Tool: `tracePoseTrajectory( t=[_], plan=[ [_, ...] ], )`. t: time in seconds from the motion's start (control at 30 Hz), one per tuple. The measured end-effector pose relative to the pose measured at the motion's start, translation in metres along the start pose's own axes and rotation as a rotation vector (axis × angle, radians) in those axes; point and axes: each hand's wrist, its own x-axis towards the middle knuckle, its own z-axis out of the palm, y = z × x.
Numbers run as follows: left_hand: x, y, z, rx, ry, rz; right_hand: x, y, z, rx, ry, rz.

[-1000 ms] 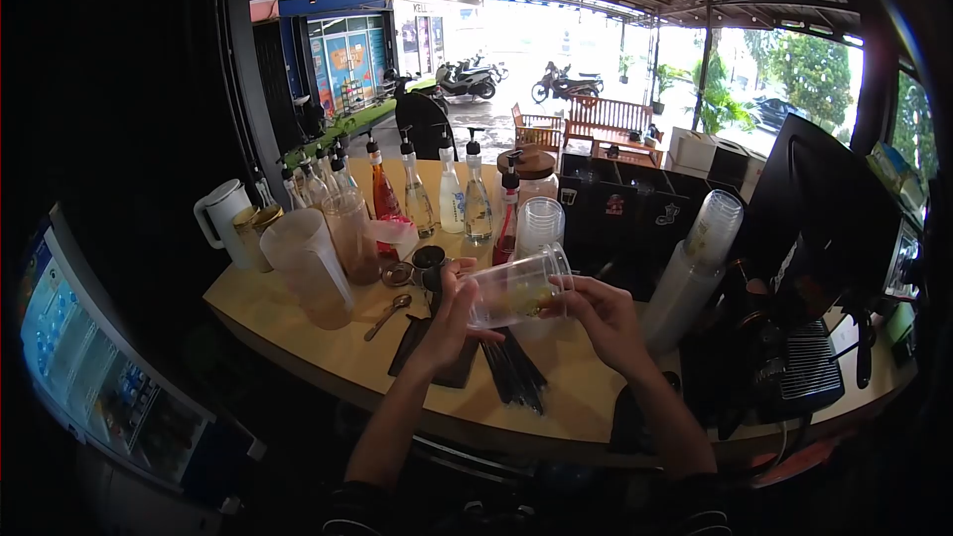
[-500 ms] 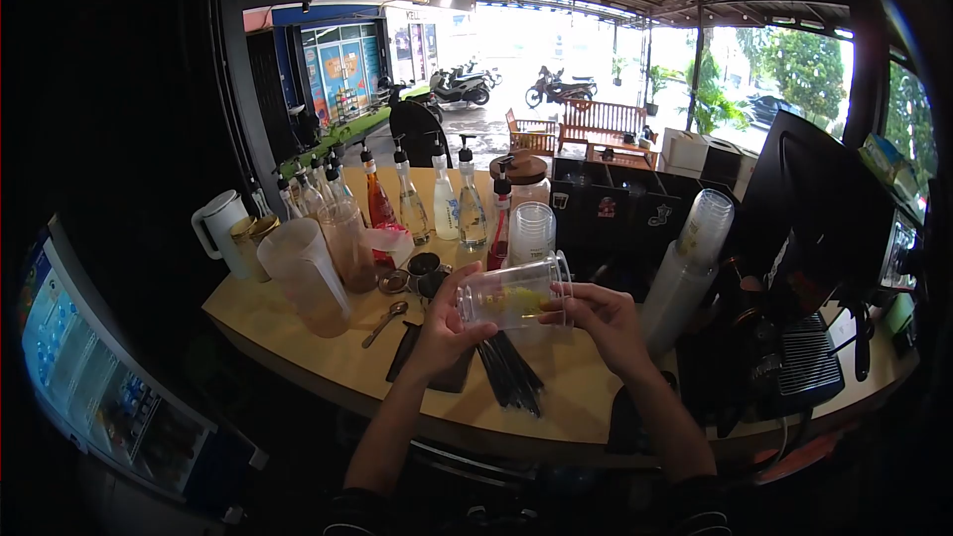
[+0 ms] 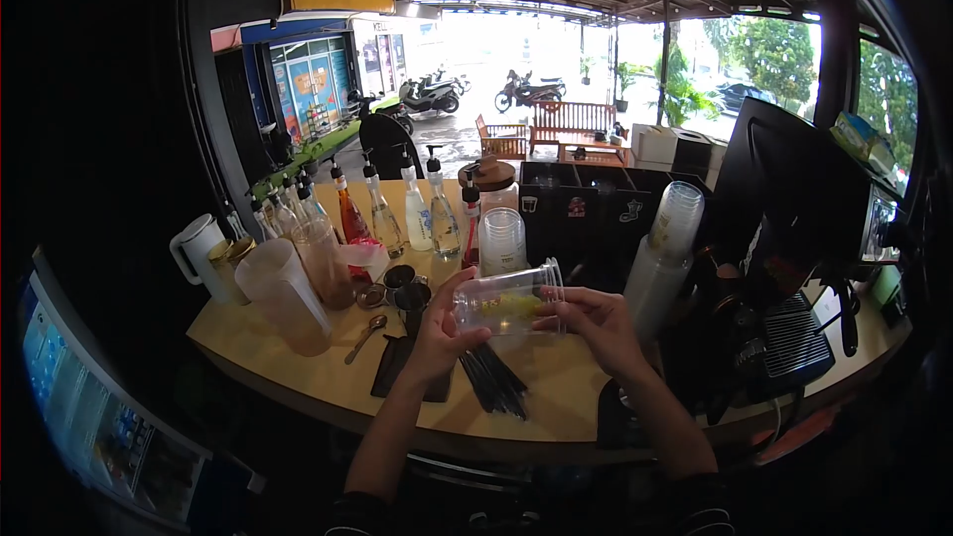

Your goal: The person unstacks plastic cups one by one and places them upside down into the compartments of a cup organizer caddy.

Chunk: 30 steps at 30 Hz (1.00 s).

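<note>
A clear plastic cup (image 3: 501,305) with a yellow-green print lies sideways between my hands, above the wooden counter. My left hand (image 3: 444,330) wraps round its base end, thumb below. At the rim end, my right hand (image 3: 593,323) pinches the cup with thumb and fingers. Behind it stands a stack of clear cups (image 3: 502,241). Black wrapped straws (image 3: 492,383) lie beneath the hands, beside a dark mat (image 3: 399,369). To the left are a spoon (image 3: 366,337) and metal jiggers (image 3: 407,290).
Pump bottles (image 3: 385,215) line the counter's back left, near a frosted pitcher (image 3: 284,296) and a white jug (image 3: 199,256). A tall cup stack (image 3: 659,273), a dark monitor (image 3: 774,179) and a coffee machine (image 3: 794,342) stand right. A lit fridge (image 3: 94,387) is at lower left.
The view has turned slightly right, so the counter items appear shifted left. My left hand has closed round the cup's base, and the cup now lies nearly level.
</note>
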Motion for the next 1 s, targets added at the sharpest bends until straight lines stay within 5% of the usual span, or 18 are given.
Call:
tracePoseTrajectory(
  t=[0.27,0.4,0.6,0.67,0.8,0.87,1.0],
  plan=[
    [0.016,0.000,0.022,0.047,0.009,0.059,-0.006,0.004,-0.014,0.018,-0.011,0.025],
    [0.031,-0.015,0.035,-0.167,0.131,0.015,-0.011,0.023,-0.017,0.120,-0.050,-0.077],
    [0.055,-0.006,0.058,0.020,0.066,-0.012,-0.017,0.018,-0.019,0.013,0.017,-0.100],
    [0.065,0.000,0.064,0.046,0.082,0.152,-0.015,0.005,-0.029,-0.176,0.050,-0.059],
    [0.083,0.013,0.063,0.248,-0.018,0.166,-0.012,-0.033,-0.040,-0.621,0.250,-0.023],
    [0.094,0.019,0.072,0.318,-0.041,0.148,0.000,-0.060,-0.039,-0.977,0.315,-0.351],
    [0.119,0.014,0.086,0.492,-0.180,0.256,0.032,-0.087,-0.028,-1.273,0.202,-0.507]
  ],
)
